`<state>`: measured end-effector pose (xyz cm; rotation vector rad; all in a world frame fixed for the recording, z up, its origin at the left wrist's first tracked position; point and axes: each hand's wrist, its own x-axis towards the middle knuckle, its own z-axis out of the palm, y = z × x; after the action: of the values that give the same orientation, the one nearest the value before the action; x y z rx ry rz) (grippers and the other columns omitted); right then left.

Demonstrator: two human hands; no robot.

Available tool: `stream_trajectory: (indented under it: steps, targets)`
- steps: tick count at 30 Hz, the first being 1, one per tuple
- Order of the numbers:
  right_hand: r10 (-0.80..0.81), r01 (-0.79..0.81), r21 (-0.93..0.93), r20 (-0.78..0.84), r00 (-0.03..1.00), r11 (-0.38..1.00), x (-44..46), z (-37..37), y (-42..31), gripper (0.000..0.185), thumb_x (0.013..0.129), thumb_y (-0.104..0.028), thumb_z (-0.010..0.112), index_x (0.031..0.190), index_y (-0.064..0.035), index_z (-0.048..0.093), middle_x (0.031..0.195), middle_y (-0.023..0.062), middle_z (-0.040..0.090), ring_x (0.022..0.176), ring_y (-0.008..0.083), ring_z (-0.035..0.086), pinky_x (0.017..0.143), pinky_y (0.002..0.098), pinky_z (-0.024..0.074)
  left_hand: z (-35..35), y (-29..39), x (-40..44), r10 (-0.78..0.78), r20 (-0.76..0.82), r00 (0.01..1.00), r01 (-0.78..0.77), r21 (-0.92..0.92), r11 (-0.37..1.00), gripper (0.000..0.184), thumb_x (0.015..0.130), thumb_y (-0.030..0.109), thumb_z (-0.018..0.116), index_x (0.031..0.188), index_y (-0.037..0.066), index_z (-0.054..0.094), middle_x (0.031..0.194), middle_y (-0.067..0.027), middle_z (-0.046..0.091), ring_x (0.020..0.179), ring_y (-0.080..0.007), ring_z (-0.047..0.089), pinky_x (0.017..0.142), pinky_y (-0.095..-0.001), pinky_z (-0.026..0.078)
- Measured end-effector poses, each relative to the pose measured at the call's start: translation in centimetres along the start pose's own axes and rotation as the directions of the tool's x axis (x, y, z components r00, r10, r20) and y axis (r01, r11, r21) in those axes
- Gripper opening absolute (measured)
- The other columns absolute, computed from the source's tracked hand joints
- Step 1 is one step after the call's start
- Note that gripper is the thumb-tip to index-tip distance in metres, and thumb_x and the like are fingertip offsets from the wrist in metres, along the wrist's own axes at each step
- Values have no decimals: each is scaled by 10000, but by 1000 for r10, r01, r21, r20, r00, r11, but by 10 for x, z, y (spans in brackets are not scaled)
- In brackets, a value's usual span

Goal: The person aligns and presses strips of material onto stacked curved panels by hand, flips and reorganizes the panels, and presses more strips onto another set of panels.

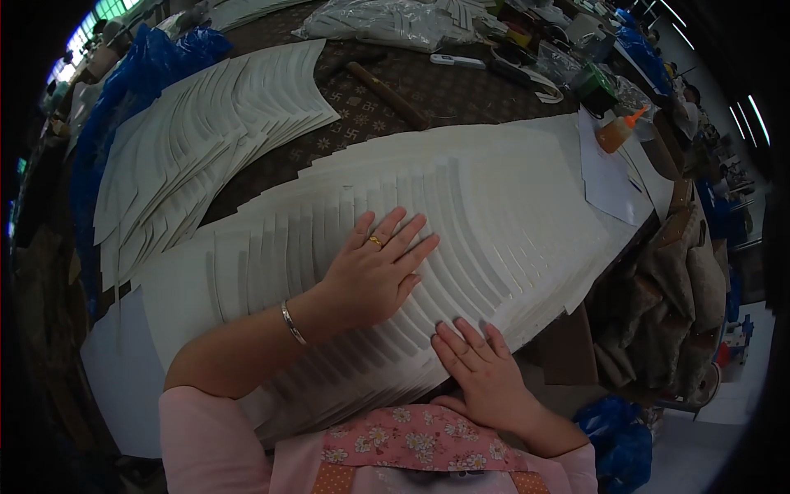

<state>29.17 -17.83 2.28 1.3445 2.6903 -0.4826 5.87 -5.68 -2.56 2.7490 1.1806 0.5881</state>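
Note:
Pale curved strips (469, 222) lie fanned and overlapping in a long spread across the table in front of me. My left hand (374, 267) rests palm down on the middle of them, fingers stretched out, with a ring and a bracelet on that arm. Nearer my body, my right hand (481, 366) lies with its fingers extended at the front edge of the same strips. Neither hand grips anything that I can see. What the strips are made of cannot be told.
A second stack of pale pieces (214, 132) sits at the upper left beside blue plastic (123, 107). Behind the strips are a wooden stick (387, 95), a white cutter-like tool (457, 61) and clear bags (378, 23). An orange-tipped bottle (619, 132) stands at the right, near brown cloth (666, 288).

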Motion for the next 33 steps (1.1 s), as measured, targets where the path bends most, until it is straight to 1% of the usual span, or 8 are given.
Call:
stream_trajectory:
  steps: [6,9,15,17,21,30,32,33]
  targets:
    - [-88,101,83,-147,985,991,56,3,2,916,793,-585,685,1490,-66,395,1558,88,368,1456,294,307,1174,521,198,3,-4,-1,17,-1,1000,-17,20,1000,499,942,277,568,1419,144,511,1503,-111,439,1420,-314,354,1175,-538,178]
    - [-88,99,94,-117,989,991,32,7,4,881,824,-567,664,1492,-62,389,1555,90,372,1460,266,299,1193,484,167,2,-3,-1,11,-1,1000,-11,13,1000,496,945,278,565,1420,145,510,1499,-111,442,1418,-314,356,1175,-537,181]
    - [-22,13,160,57,998,987,-32,-7,12,807,800,-406,756,1453,-52,441,1506,143,432,1415,310,379,1141,506,282,0,-1,0,-5,17,1000,5,-12,1000,496,949,277,560,1423,142,506,1506,-110,436,1421,-318,352,1172,-545,190]
    - [-42,68,321,-87,995,945,-21,-18,24,776,806,-374,762,1443,-52,456,1496,152,445,1400,319,401,1118,511,312,0,-1,0,-5,26,1000,5,-6,1000,505,950,270,552,1436,147,491,1516,-104,422,1424,-312,347,1176,-538,183]
    - [-40,112,199,-335,942,973,39,-6,11,768,835,-421,719,1454,-61,441,1504,121,430,1406,283,381,1141,507,285,-1,-1,-1,-18,47,999,18,-2,1000,513,955,269,541,1451,154,474,1530,-97,404,1431,-310,337,1178,-538,183]
    - [12,-11,127,-3,1000,992,-16,-18,22,824,808,-392,757,1478,-59,410,1526,134,408,1420,317,373,1141,482,297,-1,-2,0,-14,50,999,15,-7,1000,514,963,289,533,1452,145,470,1523,-109,406,1436,-304,331,1184,-536,168]
    - [-23,48,435,-62,998,899,-21,-20,41,833,791,-336,792,1461,-21,409,1517,171,397,1398,309,398,1115,501,330,0,-3,-2,-17,56,998,18,-19,1000,525,965,300,523,1460,137,455,1529,-116,399,1441,-311,320,1186,-537,156]
    - [-22,47,435,-63,998,899,-18,-21,38,833,791,-336,792,1461,-21,409,1517,171,397,1398,309,398,1115,501,330,0,-3,-1,-17,60,998,19,-32,999,538,967,311,513,1468,128,439,1534,-123,393,1447,-318,309,1189,-539,144]
